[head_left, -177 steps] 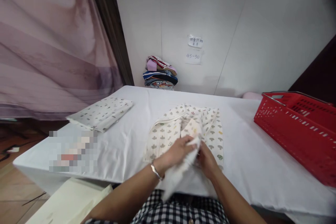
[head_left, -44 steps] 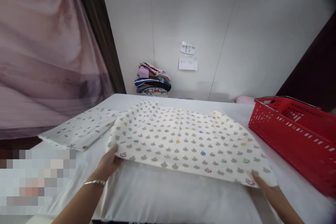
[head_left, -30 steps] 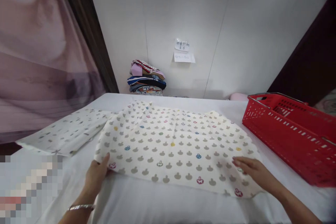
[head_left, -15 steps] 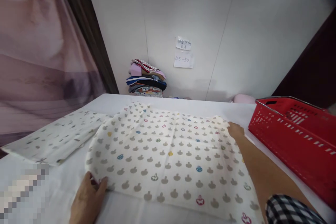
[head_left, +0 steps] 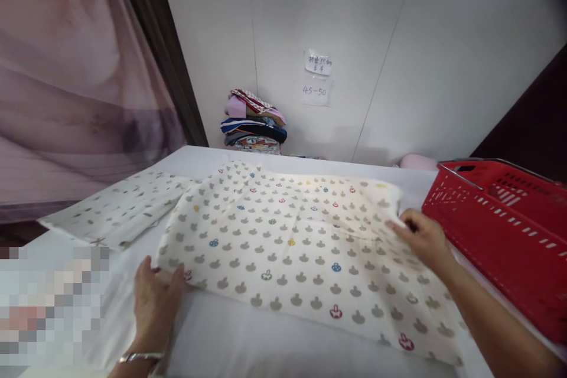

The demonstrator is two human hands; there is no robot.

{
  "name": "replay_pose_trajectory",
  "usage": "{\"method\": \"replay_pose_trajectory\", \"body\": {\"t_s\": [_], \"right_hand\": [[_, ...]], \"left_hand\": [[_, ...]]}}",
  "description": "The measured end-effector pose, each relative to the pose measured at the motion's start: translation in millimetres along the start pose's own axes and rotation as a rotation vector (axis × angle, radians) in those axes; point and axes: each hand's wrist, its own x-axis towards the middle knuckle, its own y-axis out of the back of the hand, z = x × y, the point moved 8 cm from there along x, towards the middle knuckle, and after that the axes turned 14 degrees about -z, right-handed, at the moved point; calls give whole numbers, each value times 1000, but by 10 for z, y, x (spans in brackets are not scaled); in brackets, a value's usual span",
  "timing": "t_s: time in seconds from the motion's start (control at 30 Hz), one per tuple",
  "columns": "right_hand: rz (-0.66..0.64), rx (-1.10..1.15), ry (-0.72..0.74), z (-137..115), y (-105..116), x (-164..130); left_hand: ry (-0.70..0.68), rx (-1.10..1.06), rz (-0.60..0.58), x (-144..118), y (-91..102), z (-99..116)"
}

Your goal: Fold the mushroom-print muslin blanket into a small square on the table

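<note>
While the cloth (head_left: pixel 305 248) lies spread flat on the white surface (head_left: pixel 248 342), the left hand (head_left: pixel 156 301) rests at its near left corner, fingers (head_left: pixel 177 276) curled onto the hem and thumb beside it; whether that grip pinches the fabric or only presses it down cannot be told. Across the cloth from it, the right hand (head_left: pixel 420 237) sits on the far right part of the sheet, palm down, its grip narrow, fingertips gathered on a raised fold of fabric that lifts slightly from the surface there. A bracelet (head_left: pixel 140 357) circles the left wrist. Everything between the two hands is the cream cloth, printed with small grey shapes and a few coloured ones, its near edge running from the left hand toward the lower right. Beyond the left hand and to its left lies a second folded cloth (head_left: pixel 119 208), pale with grey marks, its edge just meeting the spread one. Just right of the right hand stands a red basket (head_left: pixel 509 230), close beside the cloth's edge. Far beyond both hands, against the wall, a stack of folded clothes (head_left: pixel 253 123) sits under two paper notes (head_left: pixel 317 78).
</note>
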Motion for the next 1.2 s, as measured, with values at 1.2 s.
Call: {"method": "replay_pose_trajectory", "body": {"t_s": [1.2], "right_hand": [[-683, 718, -14, -1271, -2160, -543]], "left_hand": [[219, -1046, -1142, -1456, -1591, 1519]]}}
